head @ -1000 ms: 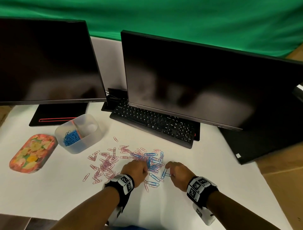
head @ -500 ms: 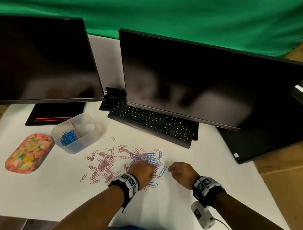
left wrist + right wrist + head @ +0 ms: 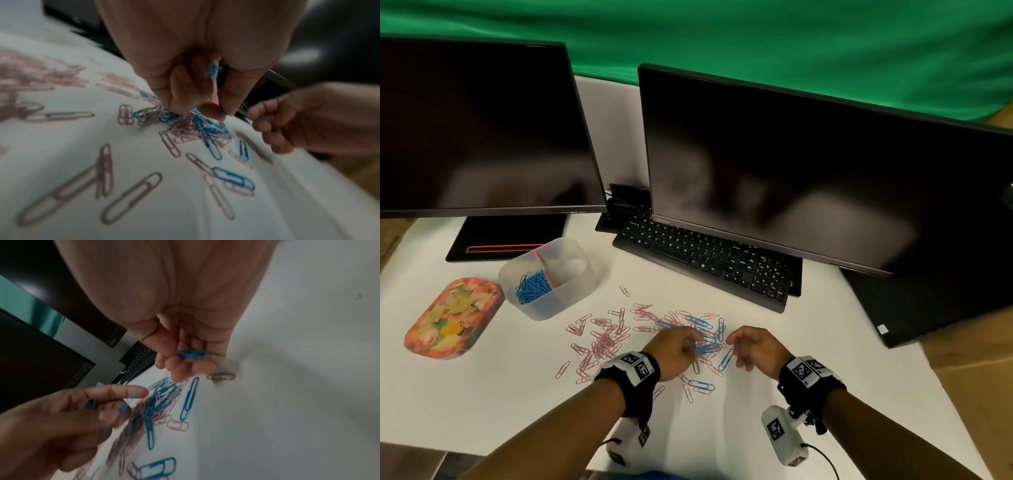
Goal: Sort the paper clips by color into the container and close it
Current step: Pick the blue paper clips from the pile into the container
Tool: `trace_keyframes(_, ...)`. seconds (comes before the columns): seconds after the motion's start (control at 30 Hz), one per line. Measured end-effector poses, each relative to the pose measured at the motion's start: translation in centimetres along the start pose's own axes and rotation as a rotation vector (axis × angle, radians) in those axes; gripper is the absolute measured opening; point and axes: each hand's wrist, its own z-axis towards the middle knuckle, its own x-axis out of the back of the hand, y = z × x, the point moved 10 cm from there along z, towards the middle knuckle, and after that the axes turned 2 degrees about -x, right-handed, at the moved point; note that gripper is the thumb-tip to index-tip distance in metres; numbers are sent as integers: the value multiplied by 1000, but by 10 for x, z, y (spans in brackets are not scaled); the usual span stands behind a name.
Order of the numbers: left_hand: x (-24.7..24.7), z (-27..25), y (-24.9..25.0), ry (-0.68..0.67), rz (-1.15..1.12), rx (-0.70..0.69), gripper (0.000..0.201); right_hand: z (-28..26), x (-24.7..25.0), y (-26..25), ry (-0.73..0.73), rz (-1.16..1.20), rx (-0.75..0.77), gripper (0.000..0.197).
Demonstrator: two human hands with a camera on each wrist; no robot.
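Note:
Pink paper clips (image 3: 606, 339) and blue paper clips (image 3: 705, 329) lie mixed on the white table (image 3: 482, 394). My left hand (image 3: 693, 342) is curled over the blue cluster. It holds several blue clips (image 3: 213, 71) in its palm and pinches another (image 3: 222, 112) at its fingertips. My right hand (image 3: 736, 349) hovers just to the right, its curled fingers holding a blue clip (image 3: 192, 354). A single blue clip (image 3: 726, 359) lies between the hands. The clear divided container (image 3: 582, 284) stands at the far left with blue clips (image 3: 532, 287) in its left compartment. Its right compartment looks bare.
A floral lid (image 3: 452, 318) lies left of the container. A black keyboard (image 3: 709, 260) and two dark monitors (image 3: 808, 178) stand behind the clips. The table edge runs along the right, past my right wrist.
My left hand has shifted right into the blue cluster. My right hand has drawn back slightly to the right, and a blue clip now lies between the hands.

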Motion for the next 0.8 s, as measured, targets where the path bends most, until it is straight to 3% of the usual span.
trace_keyframes(0.17, -13, -8, -10, -131, -689, 267, 24, -10, -16, -17, 18, -772, 274, 24)
trace_keyframes(0.27, -18, -9, -11, -160, -917, 323, 21, -14, -22, -11, 13, -923, 321, 25)
trace_keyframes(0.37, -22, -10, -12, -171, -969, 361, 24, -15, -23, -14, 43, -975, 379, 22)
trace_keyframes(0.43, -21, -9, -15, -167, -787, 353, 29, -16, -26, -12, 22, -1000, 380, 23)
trace_keyframes(0.47, -20, -7, -14, -166, -591, 308, 30, -16, -26, -12, 18, -998, 374, 23)
trace_keyframes(0.53, -18, -3, -6, -159, -83, 134, 27, -14, -22, -11, 35, -956, 346, 22)
trace_keyframes(0.6, -22, -5, 6, -140, 257, -25, 20, -14, -15, -12, 80, -871, 324, 21)
trace_keyframes(0.7, -29, -9, 14, -122, 472, -140, 15, -17, -10, -14, 123, -784, 308, 28)
trace_keyframes(0.8, -34, -8, 15, -150, 571, -156, 12, -20, -9, -15, 140, -750, 313, 30)
